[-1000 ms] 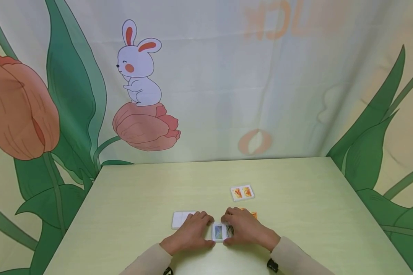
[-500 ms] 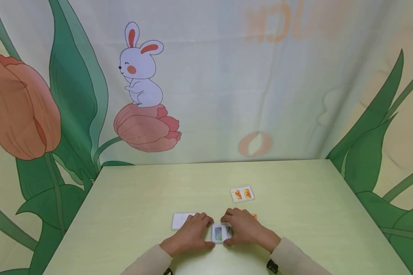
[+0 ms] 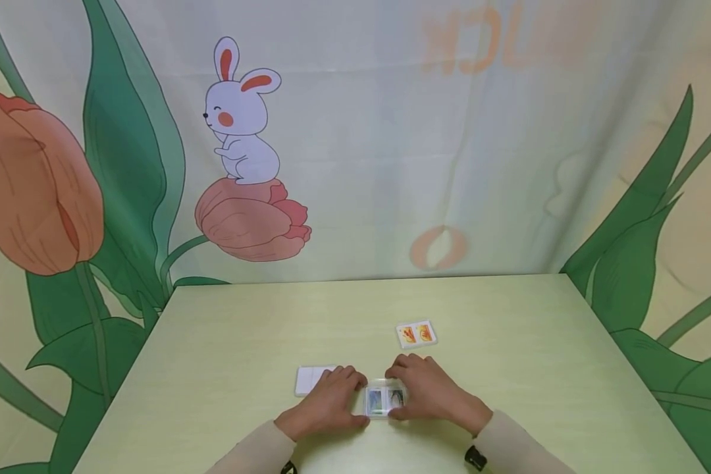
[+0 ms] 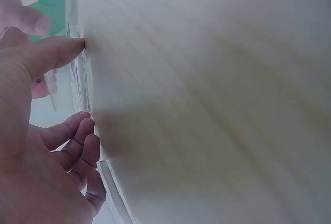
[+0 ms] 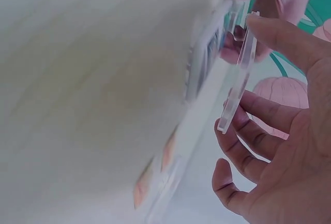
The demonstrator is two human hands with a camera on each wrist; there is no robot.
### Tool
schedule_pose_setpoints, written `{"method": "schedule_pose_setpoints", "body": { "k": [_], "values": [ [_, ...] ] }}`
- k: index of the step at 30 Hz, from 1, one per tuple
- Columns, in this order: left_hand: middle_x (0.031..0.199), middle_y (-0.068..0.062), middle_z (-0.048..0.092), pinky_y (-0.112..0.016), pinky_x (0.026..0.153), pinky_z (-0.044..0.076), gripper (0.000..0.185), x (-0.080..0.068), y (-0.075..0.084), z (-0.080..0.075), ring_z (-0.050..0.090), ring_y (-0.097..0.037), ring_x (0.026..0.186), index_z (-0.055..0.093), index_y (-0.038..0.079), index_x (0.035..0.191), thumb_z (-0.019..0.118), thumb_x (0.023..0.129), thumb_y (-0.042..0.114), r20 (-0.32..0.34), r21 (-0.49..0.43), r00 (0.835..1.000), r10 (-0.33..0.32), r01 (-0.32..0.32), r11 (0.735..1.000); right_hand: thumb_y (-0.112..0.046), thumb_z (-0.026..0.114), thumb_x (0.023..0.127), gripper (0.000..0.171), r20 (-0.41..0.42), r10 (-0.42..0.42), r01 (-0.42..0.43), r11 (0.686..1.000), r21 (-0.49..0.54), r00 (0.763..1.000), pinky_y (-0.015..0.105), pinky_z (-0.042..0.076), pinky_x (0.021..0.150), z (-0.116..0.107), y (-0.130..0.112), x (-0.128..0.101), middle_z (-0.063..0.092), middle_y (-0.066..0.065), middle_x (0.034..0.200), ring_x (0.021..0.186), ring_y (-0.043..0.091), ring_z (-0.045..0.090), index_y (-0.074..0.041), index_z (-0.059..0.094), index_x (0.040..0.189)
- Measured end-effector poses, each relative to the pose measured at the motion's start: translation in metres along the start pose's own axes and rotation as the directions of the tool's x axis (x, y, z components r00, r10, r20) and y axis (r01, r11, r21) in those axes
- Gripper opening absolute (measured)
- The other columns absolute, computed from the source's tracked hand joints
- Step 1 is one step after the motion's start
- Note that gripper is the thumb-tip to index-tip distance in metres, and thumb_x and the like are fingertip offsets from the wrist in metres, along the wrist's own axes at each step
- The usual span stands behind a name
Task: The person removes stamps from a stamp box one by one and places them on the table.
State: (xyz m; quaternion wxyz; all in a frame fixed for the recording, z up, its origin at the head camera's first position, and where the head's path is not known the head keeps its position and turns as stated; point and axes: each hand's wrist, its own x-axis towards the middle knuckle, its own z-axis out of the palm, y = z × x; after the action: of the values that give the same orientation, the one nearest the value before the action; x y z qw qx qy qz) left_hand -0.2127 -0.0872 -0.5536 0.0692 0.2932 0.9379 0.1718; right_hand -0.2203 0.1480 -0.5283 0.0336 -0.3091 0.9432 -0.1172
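A small white-framed case with two pictures lies on the table between my hands in the head view. My left hand holds its left side between thumb and fingertips. My right hand grips a clear plastic cover by opposite edges, thumb on one and fingers on the other. In the right wrist view the cover is tilted and apart from the picture case. Left of my left hand lies a white flat case, partly hidden by it.
A flat case with two orange food pictures lies farther back on the table. Orange pictures on the tabletop also show in the right wrist view. A cloth printed with a rabbit and tulips hangs behind.
My right hand has moved slightly up and right, lifting the clear cover off the picture case. Both pictures now show more fully. The left hand has stayed in place.
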Motion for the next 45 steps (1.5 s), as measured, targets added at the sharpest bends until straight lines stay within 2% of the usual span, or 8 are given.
{"method": "schedule_pose_setpoints", "body": {
  "k": [12,18,25,31,45],
  "values": [
    [0.107,0.006,0.056,-0.037,0.09,0.038,0.058,0.0,0.001,0.001,0.047,-0.012,0.099,0.058,0.014,0.119,0.077,0.076,0.048,-0.013,0.008,1.0,-0.003,0.004,1.0,-0.05,0.083,0.07,0.063,-0.051,0.081,-0.08,0.996,0.027,0.995,0.044,0.042,0.087,-0.021,0.017,-0.017,0.062,0.0,0.12,0.114,0.02,0.056,-0.016,0.067,0.12],
    [0.106,0.006,0.055,-0.036,0.087,0.038,0.058,0.0,0.001,0.001,0.047,-0.012,0.097,0.058,0.014,0.119,0.077,0.076,0.048,-0.023,0.017,1.0,0.008,-0.007,1.0,-0.047,0.085,0.069,0.061,-0.086,0.11,-0.108,0.994,0.03,0.99,0.044,0.041,0.084,-0.028,0.027,-0.023,0.062,0.0,0.117,0.109,0.021,0.056,-0.014,0.068,0.118],
    [0.106,0.005,0.056,-0.036,0.087,0.038,0.058,0.0,0.003,0.0,0.047,-0.012,0.098,0.058,0.014,0.119,0.077,0.075,0.048,-0.028,0.025,1.0,0.012,-0.011,1.0,-0.047,0.086,0.068,0.063,-0.124,0.174,-0.171,0.985,0.036,0.977,0.045,0.042,0.088,-0.034,0.041,-0.031,0.062,0.0,0.119,0.113,0.023,0.057,-0.014,0.067,0.118],
    [0.109,0.004,0.056,-0.038,0.09,0.038,0.058,0.0,0.003,0.0,0.048,-0.013,0.099,0.058,0.014,0.119,0.077,0.076,0.048,-0.019,0.025,1.0,0.001,-0.001,1.0,-0.045,0.085,0.069,0.061,-0.156,0.195,-0.193,0.981,0.03,0.968,0.045,0.043,0.086,-0.041,0.052,-0.039,0.063,0.001,0.117,0.112,0.024,0.058,-0.012,0.068,0.117],
    [0.107,0.004,0.057,-0.038,0.089,0.038,0.058,-0.001,0.005,-0.001,0.048,-0.014,0.098,0.058,0.013,0.119,0.077,0.076,0.047,-0.018,0.021,1.0,-0.004,0.005,1.0,-0.042,0.085,0.071,0.061,-0.141,0.291,-0.287,0.957,0.051,0.946,0.048,0.045,0.087,-0.047,0.084,-0.055,0.063,0.003,0.114,0.108,0.026,0.059,-0.008,0.067,0.119]
  ]
}}
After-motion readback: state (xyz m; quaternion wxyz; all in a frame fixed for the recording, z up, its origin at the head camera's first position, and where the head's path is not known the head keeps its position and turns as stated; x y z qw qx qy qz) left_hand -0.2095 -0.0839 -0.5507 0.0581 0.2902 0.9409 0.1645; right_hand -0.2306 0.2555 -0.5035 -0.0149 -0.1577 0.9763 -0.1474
